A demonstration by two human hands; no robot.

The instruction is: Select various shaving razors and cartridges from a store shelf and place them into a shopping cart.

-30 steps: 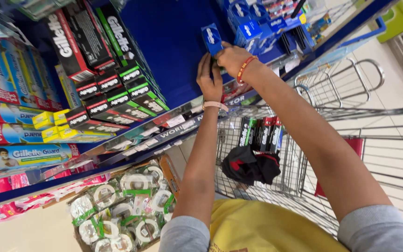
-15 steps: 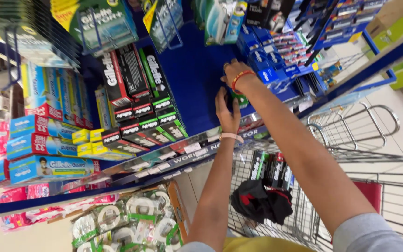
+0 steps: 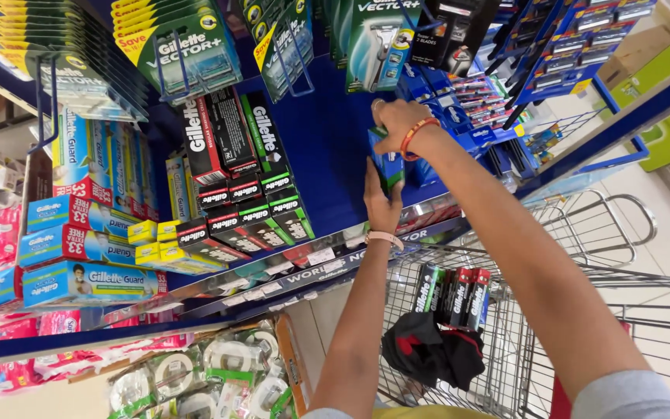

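Against the blue shelf back, the left hand [image 3: 380, 203] and right hand [image 3: 397, 120] both grip a blue-green package [image 3: 388, 164].

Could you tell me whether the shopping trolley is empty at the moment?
No, the shopping trolley holds a row of dark upright packs and a bundle of black cloth.

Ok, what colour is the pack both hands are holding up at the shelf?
The pack is blue with a green part, seen in the head view between the left hand and right hand.
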